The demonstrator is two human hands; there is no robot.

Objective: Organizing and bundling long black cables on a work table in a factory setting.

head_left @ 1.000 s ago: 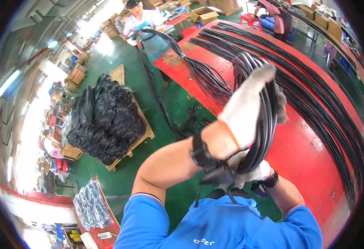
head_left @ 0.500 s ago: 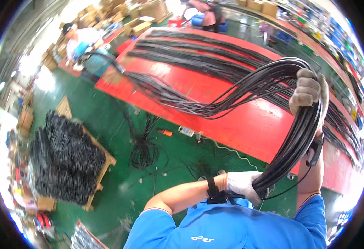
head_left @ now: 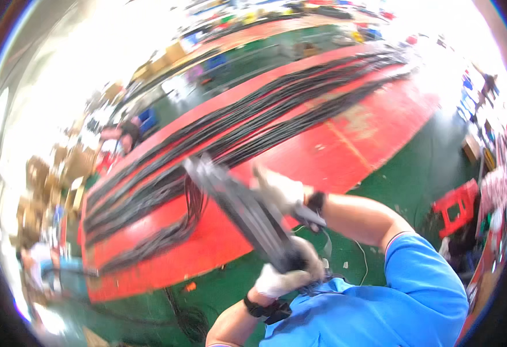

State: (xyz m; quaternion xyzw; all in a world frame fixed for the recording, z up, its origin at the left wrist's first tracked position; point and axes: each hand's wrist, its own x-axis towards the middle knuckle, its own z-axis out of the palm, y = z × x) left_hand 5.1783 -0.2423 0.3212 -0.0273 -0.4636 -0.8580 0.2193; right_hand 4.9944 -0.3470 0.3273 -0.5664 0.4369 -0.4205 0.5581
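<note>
— So, fingers?
— I see left hand (head_left: 285,274) gloved, clamped round the low end of the cable bundle (head_left: 239,211). Right hand (head_left: 279,191) grips it higher up.
— Bundle where?
— Blurred, tilted at chest height, above the red table (head_left: 346,150) strewn with loose cables (head_left: 253,124).

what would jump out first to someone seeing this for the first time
Front and centre, a thick bundle of black cables, blurred, is gripped by two white-gloved hands: the left hand low near the blue shirt, the right hand higher up. Behind them a long red table runs diagonally across the green floor, covered with many more black cables laid lengthwise. A red stool stands at the right.
</note>
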